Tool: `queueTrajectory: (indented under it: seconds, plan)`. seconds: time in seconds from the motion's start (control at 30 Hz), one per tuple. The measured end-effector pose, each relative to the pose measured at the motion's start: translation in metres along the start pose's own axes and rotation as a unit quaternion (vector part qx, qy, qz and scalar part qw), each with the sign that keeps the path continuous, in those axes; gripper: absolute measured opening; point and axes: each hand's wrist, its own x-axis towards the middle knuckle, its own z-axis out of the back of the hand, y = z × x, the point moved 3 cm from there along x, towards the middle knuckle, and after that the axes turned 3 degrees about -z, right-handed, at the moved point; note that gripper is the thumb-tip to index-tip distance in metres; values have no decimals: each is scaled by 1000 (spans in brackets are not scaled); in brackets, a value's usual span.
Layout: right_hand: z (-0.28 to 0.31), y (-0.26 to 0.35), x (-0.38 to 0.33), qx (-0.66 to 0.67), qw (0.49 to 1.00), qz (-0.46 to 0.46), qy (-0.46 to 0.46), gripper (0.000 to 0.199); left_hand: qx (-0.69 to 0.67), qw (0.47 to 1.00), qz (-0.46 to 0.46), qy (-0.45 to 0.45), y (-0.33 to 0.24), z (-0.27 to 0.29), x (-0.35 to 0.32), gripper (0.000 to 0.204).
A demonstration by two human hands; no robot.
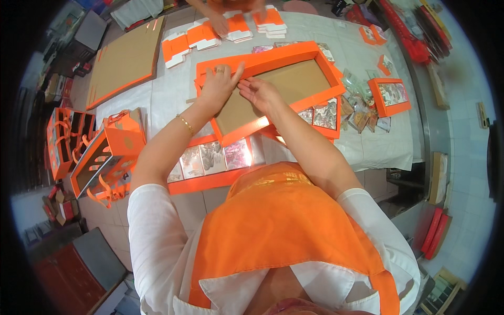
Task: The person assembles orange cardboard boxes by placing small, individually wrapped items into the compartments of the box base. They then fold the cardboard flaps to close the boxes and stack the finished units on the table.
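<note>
A shallow orange cardboard tray (298,77) with a brown bottom lies tilted across stacked boxes in front of me. At its far left wall, my left hand (219,88) has its fingers bent over the orange edge, their tips hidden, with the thumb raised to the right. My right hand (258,93) reaches inside the tray, fingers stretched out and nearly touching the left hand and the wall. Under the tray's near side is an orange box of printed packs (213,158). More printed packs (325,114) show below its right side.
Across the table, another person's hand (219,25) is over flat orange-and-white cartons (202,35). A large brown board (126,62) lies at the left. Orange carrier boxes (111,144) stand nearer me. Small packets (359,116) and an orange-framed box (389,96) lie at right.
</note>
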Motion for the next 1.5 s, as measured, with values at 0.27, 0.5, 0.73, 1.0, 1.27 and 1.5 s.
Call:
queueTrajectory:
  seconds: [0.27,0.5,0.73,1.0,1.27,1.5]
  plan:
    - [-9,2,-4,-4,1000,12,13,50,-172,982,55,-45,17,-22,4,79]
    - [-6,9,-6,-32,999,28,26,53,-337,941,35,-5,44,-18,13,73]
    - [-8,6,-5,-39,999,30,22,52,-345,938,36,-19,40,-20,7,71]
    - [3,4,4,-27,998,16,-56,28,-221,975,16,-7,11,-10,-11,79]
    - [3,57,-33,-569,822,1,-9,24,-339,937,80,0,13,-8,-23,75]
    - [24,190,-34,-866,246,436,-4,74,-390,916,87,-11,22,-32,-13,73]
